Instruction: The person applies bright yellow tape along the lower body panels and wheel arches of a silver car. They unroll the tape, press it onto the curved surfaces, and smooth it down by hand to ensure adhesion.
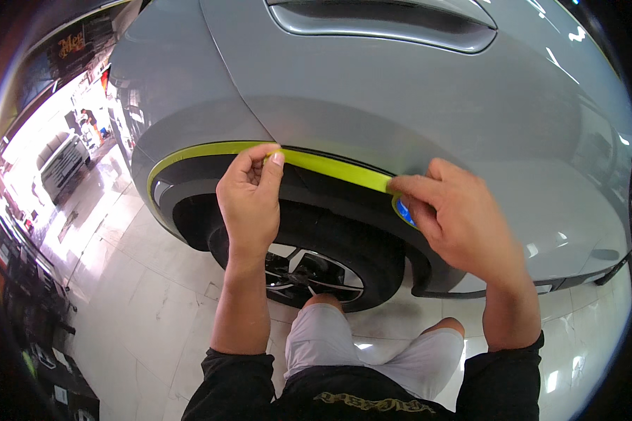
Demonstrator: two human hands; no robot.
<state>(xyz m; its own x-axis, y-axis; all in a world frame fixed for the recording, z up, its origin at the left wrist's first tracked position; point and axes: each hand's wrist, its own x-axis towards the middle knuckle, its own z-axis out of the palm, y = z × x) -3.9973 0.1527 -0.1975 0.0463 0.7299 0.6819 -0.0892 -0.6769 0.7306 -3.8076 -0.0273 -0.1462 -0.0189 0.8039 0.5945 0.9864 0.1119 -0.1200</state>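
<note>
A strip of yellow-green masking tape (337,170) runs between my two hands, along the upper edge of the black wheel arch trim (309,184) on a grey car. More of the same tape follows the arch curve to the left of my hands. My left hand (251,193) pinches the tape between thumb and fingertips, near a panel seam. In my right hand (463,217) is the tape roll (404,210), its blue core partly showing under the fingers. The index finger of that hand rests at the strip's right end.
Below the arch are a black tyre (383,274) and its spoked wheel. The grey body panel (414,105) rises ahead, with a recessed trim piece (393,21) at the top. Pale floor tiles (140,302) lie beneath. Dark boxes (56,379) stand at lower left; a white vehicle (63,165) is farther off.
</note>
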